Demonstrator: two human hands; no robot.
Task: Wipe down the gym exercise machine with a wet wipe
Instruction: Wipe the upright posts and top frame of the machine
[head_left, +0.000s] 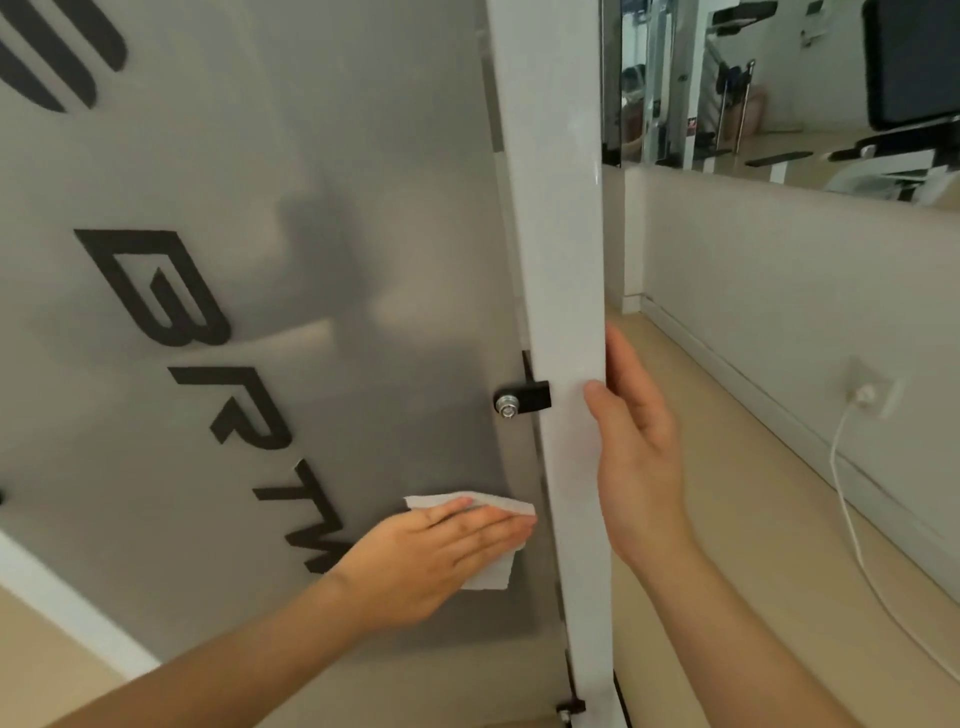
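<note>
Wipe-down in progress, lower right part of the machine's grey panel.

Left hand: palm down, fingers straight and together, pressing the wet wipe flat on the panel. Nothing is pinched; the wipe is held only by pressure. It lies just beside the white post, below the black bracket and bolt and to the right of the black lettering. One corner sticks out above the fingers, another hangs below the palm.

Right hand: set against the post at about bracket height, thumb on the front face, fingers straight along the side face. Released rather than clenched; it looks like a brace, not a grip.

Surroundings: mirror on the wall behind the post, wall socket with a white cable trailing to the floor.

Progress, as judged: somewhere mid-task. The panel shows no wet streaks or dry edges that I can make out, so the share already wiped cannot be read from the surface. The wipe's low position near the panel's bottom edge suggests this face may be close to finished. Likely left: the post, the bracket, the frame below, and whatever parts of the machine lie out of view.
</note>
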